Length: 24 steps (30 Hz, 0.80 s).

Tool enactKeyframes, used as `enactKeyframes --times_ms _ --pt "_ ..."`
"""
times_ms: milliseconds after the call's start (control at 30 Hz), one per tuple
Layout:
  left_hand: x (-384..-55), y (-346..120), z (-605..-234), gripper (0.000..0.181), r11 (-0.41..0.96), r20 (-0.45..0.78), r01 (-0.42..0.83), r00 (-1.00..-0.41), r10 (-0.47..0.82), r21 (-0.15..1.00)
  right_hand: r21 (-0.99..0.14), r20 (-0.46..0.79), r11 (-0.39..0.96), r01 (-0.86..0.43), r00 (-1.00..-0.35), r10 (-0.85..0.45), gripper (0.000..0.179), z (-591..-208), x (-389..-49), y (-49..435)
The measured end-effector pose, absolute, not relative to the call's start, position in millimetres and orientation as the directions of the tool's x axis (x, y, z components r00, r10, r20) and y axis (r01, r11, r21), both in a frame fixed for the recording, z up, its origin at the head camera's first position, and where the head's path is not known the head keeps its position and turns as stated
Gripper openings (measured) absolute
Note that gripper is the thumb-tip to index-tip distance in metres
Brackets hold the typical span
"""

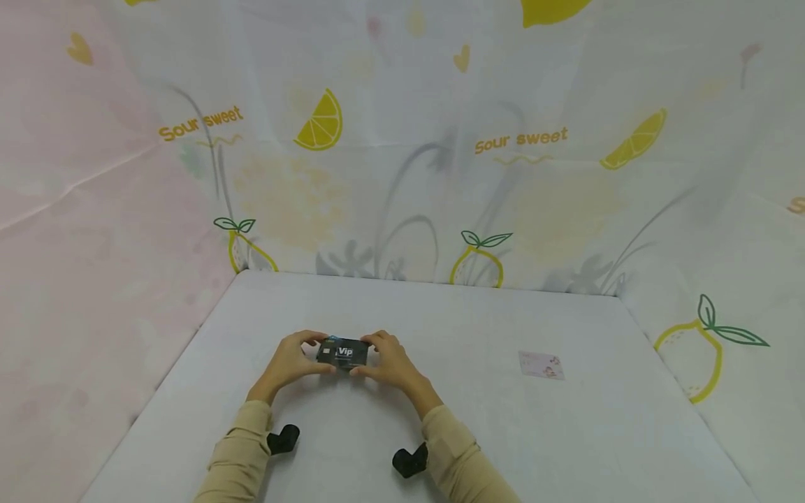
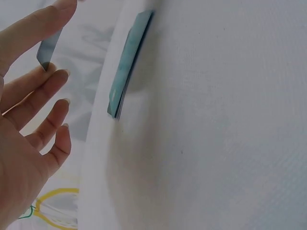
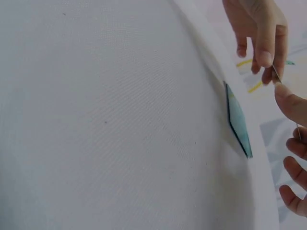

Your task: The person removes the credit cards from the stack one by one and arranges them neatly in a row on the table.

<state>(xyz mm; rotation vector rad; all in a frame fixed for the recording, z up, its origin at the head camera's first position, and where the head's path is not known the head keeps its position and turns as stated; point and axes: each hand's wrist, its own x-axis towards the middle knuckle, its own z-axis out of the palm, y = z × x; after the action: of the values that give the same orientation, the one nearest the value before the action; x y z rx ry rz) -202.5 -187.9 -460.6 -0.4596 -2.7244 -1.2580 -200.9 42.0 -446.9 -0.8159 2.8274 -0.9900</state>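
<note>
1. Fingers (image 1: 313,336) and thumb of the left hand (image 1: 291,360) are clamped on one short end of a black card (image 1: 352,355); the right hand (image 1: 391,360) pinches the opposite end the same way, thumb below and index finger above.
2. The black card is held up off the table (image 1: 597,426) between the two hands, its long side running across from one to the other; its face, seen from the head, carries the white word "Vip" and a small pale square near the left end.
3. In the left wrist view the ring and little fingers of the left hand are bent and apart from each other, clear of the card.
4. A flat teal stack (image 2: 128,64) lies on the table near the hands, touched by neither (its edge looks layered, though the layers are too fine to count).
5. Well off to the right, a pale pink card (image 1: 541,365) with a small print lies flat on the table.
6. Beige sleeves (image 1: 237,454) cover both forearms, and a black fitting (image 1: 284,439) juts inward from each wrist.
7. Behind the table hangs a pale cloth (image 1: 390,63) printed with lemons and "Sour sweet".
</note>
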Motion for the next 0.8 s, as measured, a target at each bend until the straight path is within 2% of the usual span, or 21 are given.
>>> enactKeyframes --times_ms 467,800 --pt "-199 -175 -451 0.06 0.573 0.256 0.363 -0.931 0.261 0.735 -0.633 0.181 0.611 -0.475 -0.858 -0.48 0.059 -443 -192 55" --pt "-198 -169 -448 0.059 0.554 0.263 0.384 -0.921 0.288 0.738 -0.661 0.169 0.603 -0.446 -0.872 -0.459 0.062 -440 -186 62"
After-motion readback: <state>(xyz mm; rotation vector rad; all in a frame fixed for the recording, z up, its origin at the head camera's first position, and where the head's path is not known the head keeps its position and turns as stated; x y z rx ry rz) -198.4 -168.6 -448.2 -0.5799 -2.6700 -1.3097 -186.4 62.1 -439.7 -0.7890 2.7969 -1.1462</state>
